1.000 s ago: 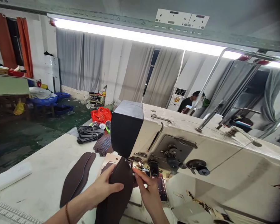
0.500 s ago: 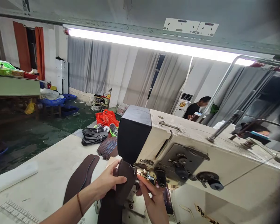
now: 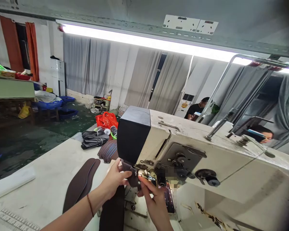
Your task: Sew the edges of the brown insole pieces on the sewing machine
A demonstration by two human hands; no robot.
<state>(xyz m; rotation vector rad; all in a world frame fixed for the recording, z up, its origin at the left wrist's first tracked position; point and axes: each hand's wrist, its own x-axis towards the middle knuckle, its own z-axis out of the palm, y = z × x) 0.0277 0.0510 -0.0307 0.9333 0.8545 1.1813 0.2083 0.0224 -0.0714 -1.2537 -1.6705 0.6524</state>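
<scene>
A dark brown insole piece runs from the bottom edge up under the head of a cream sewing machine. My left hand pinches its upper end just below the machine's black end cover. My right hand holds the piece's right edge, fingertips close to the needle area, which the hands and cover partly hide.
Two brown insoles lie on the white table to the left. Stacks of dark insoles, thread spools and a red bag sit farther back. A ruler lies at the near left. Another person sits beyond the machine.
The brown piece has fed farther under the machine head, so less of it shows above my hands. My left hand has moved up toward the black cover.
</scene>
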